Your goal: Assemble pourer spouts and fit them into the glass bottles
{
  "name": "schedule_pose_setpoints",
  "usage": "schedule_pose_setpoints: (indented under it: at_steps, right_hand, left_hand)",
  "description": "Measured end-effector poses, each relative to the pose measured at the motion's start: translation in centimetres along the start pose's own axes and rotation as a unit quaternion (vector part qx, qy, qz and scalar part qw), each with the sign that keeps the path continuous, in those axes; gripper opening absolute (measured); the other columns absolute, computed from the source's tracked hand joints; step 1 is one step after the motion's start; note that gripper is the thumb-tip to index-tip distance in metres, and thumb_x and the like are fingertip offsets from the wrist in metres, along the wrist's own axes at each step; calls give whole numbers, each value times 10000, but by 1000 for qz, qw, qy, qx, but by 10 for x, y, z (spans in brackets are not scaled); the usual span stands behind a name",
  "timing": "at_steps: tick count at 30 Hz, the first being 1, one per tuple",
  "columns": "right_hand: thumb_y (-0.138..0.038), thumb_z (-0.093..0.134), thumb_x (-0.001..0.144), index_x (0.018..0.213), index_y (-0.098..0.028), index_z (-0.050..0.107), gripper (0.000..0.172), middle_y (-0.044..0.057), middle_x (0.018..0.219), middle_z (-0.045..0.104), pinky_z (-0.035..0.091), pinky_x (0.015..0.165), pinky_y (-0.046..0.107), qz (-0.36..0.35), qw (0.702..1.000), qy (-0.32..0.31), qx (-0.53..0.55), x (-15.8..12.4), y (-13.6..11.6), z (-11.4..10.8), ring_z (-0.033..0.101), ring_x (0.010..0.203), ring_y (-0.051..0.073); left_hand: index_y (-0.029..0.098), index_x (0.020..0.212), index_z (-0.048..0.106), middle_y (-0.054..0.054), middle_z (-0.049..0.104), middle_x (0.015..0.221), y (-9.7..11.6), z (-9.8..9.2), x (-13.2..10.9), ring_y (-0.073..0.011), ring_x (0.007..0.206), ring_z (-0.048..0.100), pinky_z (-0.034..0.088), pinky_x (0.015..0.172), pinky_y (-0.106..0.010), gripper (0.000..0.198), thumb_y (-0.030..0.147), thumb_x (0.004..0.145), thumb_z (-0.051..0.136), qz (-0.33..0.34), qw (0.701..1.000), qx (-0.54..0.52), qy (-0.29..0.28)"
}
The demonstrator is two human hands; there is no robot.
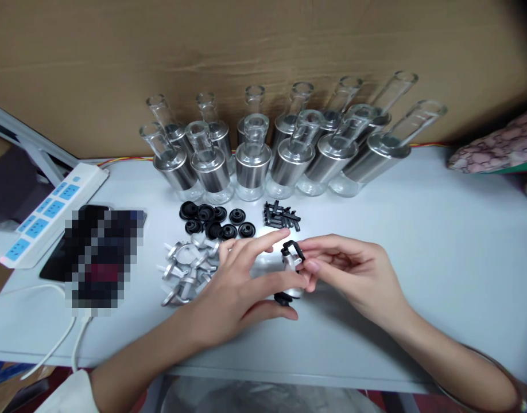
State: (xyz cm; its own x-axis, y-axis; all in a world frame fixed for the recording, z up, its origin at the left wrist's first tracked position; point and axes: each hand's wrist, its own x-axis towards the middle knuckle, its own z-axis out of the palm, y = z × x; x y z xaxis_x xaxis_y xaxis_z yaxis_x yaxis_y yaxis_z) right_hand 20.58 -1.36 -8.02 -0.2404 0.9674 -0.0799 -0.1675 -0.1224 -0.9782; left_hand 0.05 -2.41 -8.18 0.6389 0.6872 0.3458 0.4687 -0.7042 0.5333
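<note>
My left hand (240, 287) and my right hand (353, 272) meet over the white table (418, 241), both pinching one small assembly (291, 269): a silver metal piece with a black clip on top and a black rubber part below. The left thumb and fingers close around its lower part, with the index finger stretched out above. With pinched fingertips, my right hand holds the black clip end. Just left of my left hand lies a pile of silver metal parts (183, 269).
Several glass bottles with silver bands (252, 163) stand in two rows at the back. Black rubber gaskets (214, 221) and small black clips (281, 216) lie in front of them. A power strip (48, 212) and a phone (95, 252) are at the left.
</note>
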Motion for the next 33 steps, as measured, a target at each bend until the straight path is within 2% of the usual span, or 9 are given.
schedule_pose_setpoints:
  at_steps: [8, 17, 24, 29, 33]
  right_hand:
    - [-303, 787, 743, 869, -194, 756, 169, 1, 565, 687, 543, 444, 196, 13, 1000, -11, -16, -2, 1, -1, 616, 436, 96]
    - [-294, 790, 742, 851, -188, 769, 154, 7, 546, 668, 529, 435, 207, 30, 999, -18, 18, -3, 0, -1, 607, 435, 99]
    - [-241, 782, 756, 872, -213, 769, 120, -4, 564, 685, 518, 443, 198, 41, 997, -38, 58, -2, 2, -2, 611, 445, 90]
    - [-217, 790, 748, 864, -191, 767, 121, -9, 524, 673, 510, 433, 182, 63, 992, -47, 98, -4, 0, -2, 609, 426, 85]
    - [-243, 807, 730, 820, -184, 763, 117, 24, 617, 732, 534, 448, 188, 122, 972, -88, 180, 0, 0, -4, 663, 461, 109]
  left_hand:
    - [269, 1114, 635, -94, 481, 1403, 0, 0, 0, -238, 1125, 513, 325, 909, -376, 276, 434, 921, 526, 8, 1000, 7, -1]
    - [258, 1085, 665, -97, 507, 1369, 3, -2, 1, -213, 1005, 538, 322, 848, -344, 268, 427, 901, 567, 15, 999, 29, 16]
    - [277, 1104, 678, -93, 546, 1322, 2, -5, 1, -213, 960, 531, 316, 838, -338, 321, 483, 888, 559, 5, 1000, 15, -3]
    - [276, 1067, 677, -76, 555, 1302, 3, -5, 2, -198, 960, 530, 296, 813, -329, 301, 478, 916, 514, 18, 1000, 18, 17]
    - [264, 1081, 672, -79, 562, 1302, 2, -5, 1, -199, 975, 535, 300, 820, -332, 306, 468, 923, 508, 42, 999, 14, 26]
